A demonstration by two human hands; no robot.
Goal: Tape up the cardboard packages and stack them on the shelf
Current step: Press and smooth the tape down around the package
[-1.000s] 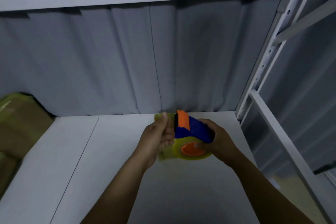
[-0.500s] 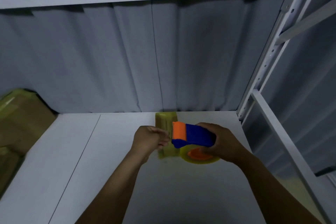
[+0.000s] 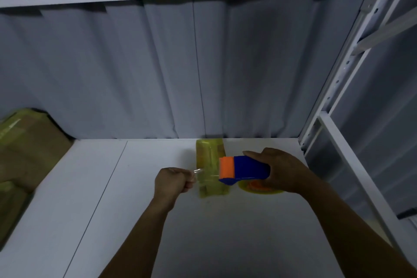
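Above the white metal shelf board [image 3: 135, 221], the right hand [image 3: 285, 171] curls around a blue-and-orange plastic tape dispenser [image 3: 246, 170], its yellowish roll [image 3: 259, 189] showing just beneath. The left hand [image 3: 173, 181], fisted, pinches the free end of the translucent yellow tape strip [image 3: 209, 169] drawn from the dispenser. A brown cardboard package [image 3: 29, 149], banded with yellow tape, sits at the shelf's far left, well apart from both hands.
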